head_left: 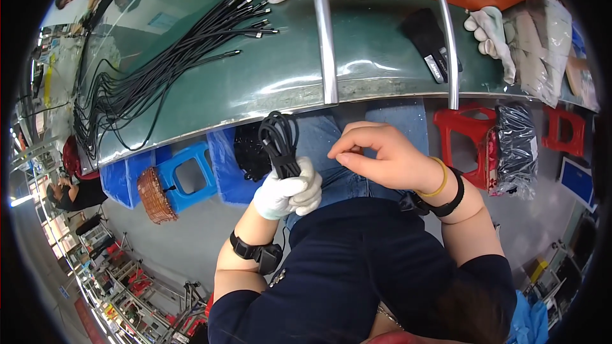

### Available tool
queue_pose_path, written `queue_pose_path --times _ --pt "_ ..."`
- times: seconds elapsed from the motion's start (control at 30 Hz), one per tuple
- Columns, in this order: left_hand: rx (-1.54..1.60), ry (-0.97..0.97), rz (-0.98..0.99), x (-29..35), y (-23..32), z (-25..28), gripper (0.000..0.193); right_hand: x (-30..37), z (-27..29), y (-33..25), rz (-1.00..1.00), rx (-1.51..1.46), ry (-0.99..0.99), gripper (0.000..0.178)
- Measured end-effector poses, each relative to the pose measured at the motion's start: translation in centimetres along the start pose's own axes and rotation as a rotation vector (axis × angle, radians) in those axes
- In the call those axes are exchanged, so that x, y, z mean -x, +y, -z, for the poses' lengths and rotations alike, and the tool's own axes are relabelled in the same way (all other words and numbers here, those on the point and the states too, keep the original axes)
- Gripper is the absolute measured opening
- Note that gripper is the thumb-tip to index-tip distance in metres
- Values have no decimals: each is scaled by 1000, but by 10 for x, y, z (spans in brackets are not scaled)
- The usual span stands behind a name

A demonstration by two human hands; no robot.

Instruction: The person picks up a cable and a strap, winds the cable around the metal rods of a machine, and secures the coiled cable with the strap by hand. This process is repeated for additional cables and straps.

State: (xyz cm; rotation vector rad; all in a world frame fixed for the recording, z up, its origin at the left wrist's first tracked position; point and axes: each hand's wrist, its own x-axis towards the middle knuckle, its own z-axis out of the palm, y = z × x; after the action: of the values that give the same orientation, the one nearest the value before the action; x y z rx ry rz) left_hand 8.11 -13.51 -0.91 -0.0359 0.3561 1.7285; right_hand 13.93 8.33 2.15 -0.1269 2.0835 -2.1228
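Observation:
My left hand [290, 192], in a white glove, is closed around a coiled black cable [278, 137]. The cable's loops stand up above the fist, in front of the table's near edge. To the right of it, my bare right hand [389, 156] hangs over my lap, apart from the cable. Its fingers are bent, thumb and forefinger tips close together, with nothing visible in them. A large bundle of loose black cables [159, 73] lies on the green table [287, 51] at the left, connector ends toward the back.
Two metal posts [324, 32] rise at the table's front. A black item with a white label [426, 38], a white glove [488, 35] and clear plastic bags [542, 51] lie at the right. Below stand a blue stool [205, 169], red stools [459, 130] and a black-filled blue bag [226, 185].

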Motion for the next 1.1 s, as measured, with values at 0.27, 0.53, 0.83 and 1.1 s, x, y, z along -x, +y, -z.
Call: queue_pose_path --times 0.27,0.53,0.83,1.1 --pt "-981 1102 -59 117 24 87 19 39 74 -16 69 394 644 16" --pt "-2060 645 244 47 25 23 35 25 86 -1 74 1167 716 20" --pt "-2354 -32 -738 -152 26 -83 31 -1 122 -11 133 928 713 20" --pt "-2471 173 -803 -198 20 -58 45 -26 154 7 214 1031 542 16"
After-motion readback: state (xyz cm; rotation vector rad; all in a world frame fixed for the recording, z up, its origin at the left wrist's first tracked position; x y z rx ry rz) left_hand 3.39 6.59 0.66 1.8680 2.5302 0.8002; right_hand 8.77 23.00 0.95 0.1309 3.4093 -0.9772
